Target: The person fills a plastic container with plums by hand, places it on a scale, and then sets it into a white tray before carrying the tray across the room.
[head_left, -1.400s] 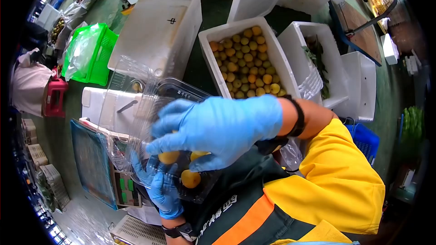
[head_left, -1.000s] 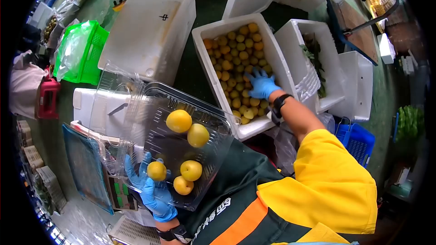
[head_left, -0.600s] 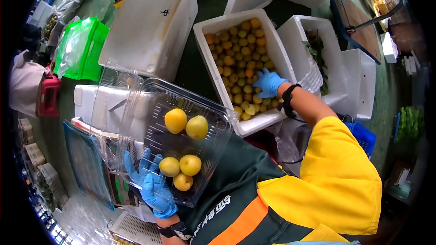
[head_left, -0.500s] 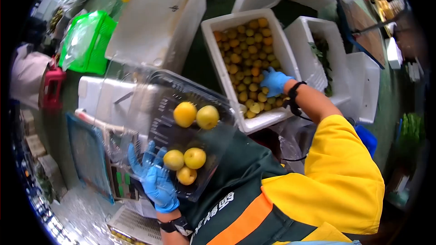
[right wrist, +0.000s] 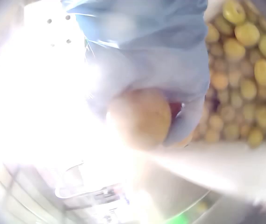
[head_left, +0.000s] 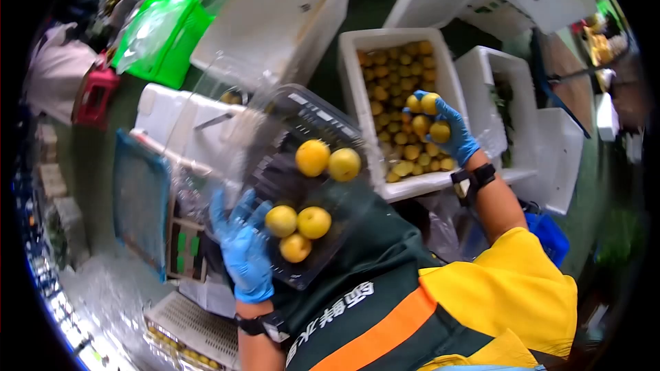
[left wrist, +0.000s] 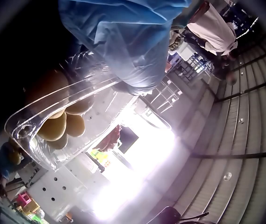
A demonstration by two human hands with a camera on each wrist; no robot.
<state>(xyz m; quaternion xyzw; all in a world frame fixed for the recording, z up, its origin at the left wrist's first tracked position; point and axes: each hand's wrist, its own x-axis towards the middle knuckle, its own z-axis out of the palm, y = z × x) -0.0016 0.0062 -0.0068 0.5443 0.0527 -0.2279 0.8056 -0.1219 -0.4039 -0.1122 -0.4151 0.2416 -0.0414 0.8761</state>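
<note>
In the head view a clear plastic clamshell (head_left: 309, 113) lies over the lap, holding several yellow fruits (head_left: 313, 158). My gloved left hand (head_left: 246, 251) supports its near left side from beneath, fingers spread and fairly straight. The left wrist view shows the blue glove (left wrist: 123, 42) against the clear tray wall (left wrist: 39, 154). Above the white foam box (head_left: 349, 89), my gloved right hand (head_left: 457, 127) grips several yellow fruits (head_left: 438, 130), palm turned up. In the right wrist view one fruit (right wrist: 140, 119) shows beneath the blue glove (right wrist: 147, 56).
More fruit (head_left: 399, 72) fills the foam box. To its right stands another foam box (head_left: 481, 62) with leaves. A closed foam box (head_left: 275, 20) and a green crate (head_left: 165, 38) stand at the back left. A scale (head_left: 185, 251) and a blue-covered panel (head_left: 141, 199) are at the left.
My right hand went from above the clamshell into the fruit box, then rose and turned over with several fruits in its grip. My left hand stays at the clamshell while the view shifts.
</note>
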